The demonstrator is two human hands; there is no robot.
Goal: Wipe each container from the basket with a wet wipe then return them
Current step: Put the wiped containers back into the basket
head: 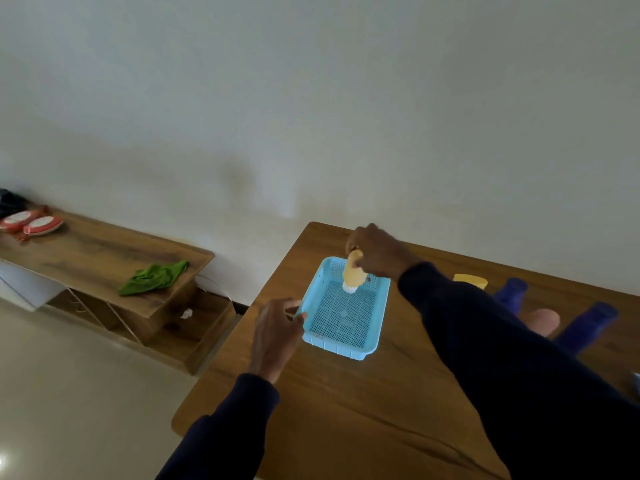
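Now: yellow bottle held cap-down in the blue basket

Right now the right hand [375,252] is clenched around the upper end of a pale yellow bottle [353,273], gripping it upside down so that its white cap points into the far end of the light blue perforated basket [332,346]. Whether the cap touches the basket floor cannot be told. The left hand [277,327] grasps the basket's left rim with curled fingers and thumb. The basket sits on the wooden table [346,410], towards its far left corner.

To the right, partly hidden behind the right sleeve, more containers rest on the table: a yellow one [470,281], two dark blue bottles [510,294] [588,323] and a pinkish one [542,320] between them.

Far left, a low wooden bench [104,251] against the wall carries a crumpled green cloth [154,277] and two red wipe packs [31,223].
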